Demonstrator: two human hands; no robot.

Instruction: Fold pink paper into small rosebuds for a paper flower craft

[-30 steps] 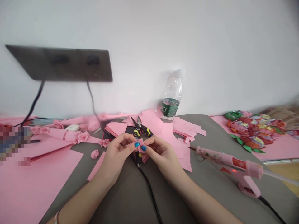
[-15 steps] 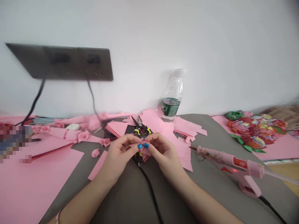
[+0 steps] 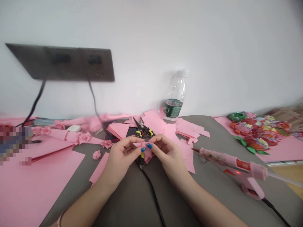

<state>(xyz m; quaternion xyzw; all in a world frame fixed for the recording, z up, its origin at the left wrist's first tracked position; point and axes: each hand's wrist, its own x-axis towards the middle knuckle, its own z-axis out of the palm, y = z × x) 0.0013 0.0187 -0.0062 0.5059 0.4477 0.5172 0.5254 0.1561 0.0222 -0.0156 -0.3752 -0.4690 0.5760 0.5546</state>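
Note:
A small folded piece of pink paper [image 3: 147, 152] is pinched between my two hands, low over the middle of the table. My left hand [image 3: 124, 154] grips its left side with thumb and fingers. On the other side my right hand [image 3: 167, 152] holds it the same way, the two thumbs close together but apart. Behind the fingers lie scissors-like pliers [image 3: 140, 125] with black and yellow handles, partly covered by my hands and the paper. Several loose pink paper sheets [image 3: 155, 122] surround the pliers.
A pink glue gun [image 3: 233, 162] with a lit red light lies at right. A plastic bottle [image 3: 174, 101] leans by the wall. Paper flowers [image 3: 260, 129] lie far right, pink paper roses [image 3: 84, 137] at left. A black cable [image 3: 153, 192] runs toward me.
My thumbs have moved slightly apart along the pink paper, and more of its top edge shows between them. Everything else stays in place.

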